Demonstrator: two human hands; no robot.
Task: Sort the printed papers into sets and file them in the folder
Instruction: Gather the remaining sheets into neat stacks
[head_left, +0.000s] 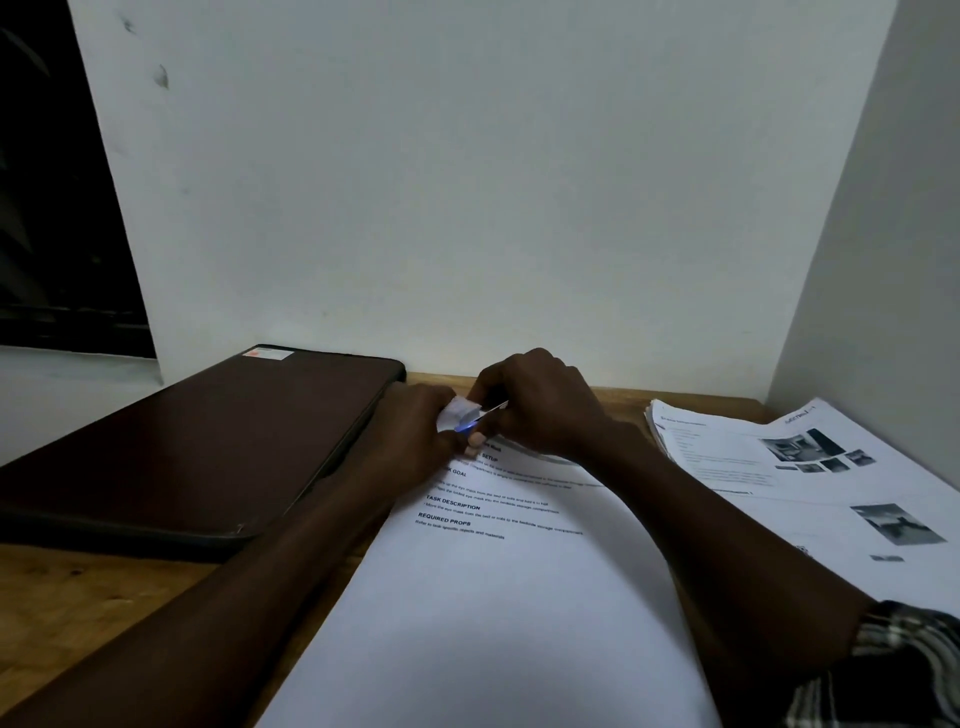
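Observation:
A set of printed papers (498, 587) lies in front of me on the wooden desk, text at its far end. My left hand (415, 431) pinches the set's bent-up top left corner (457, 415). My right hand (540, 405) grips a small silver and blue tool (480, 418), a stapler or clip by its look, against that corner. A closed dark brown folder (208, 441) lies flat to the left of the papers. A second stack of printed papers (810, 483) with photos rests at the right.
The wooden desk (78, 613) stands against a white wall (467, 182), with another wall close on the right. A dark window is at the far left. A checked sleeve (904, 670) shows on my right arm.

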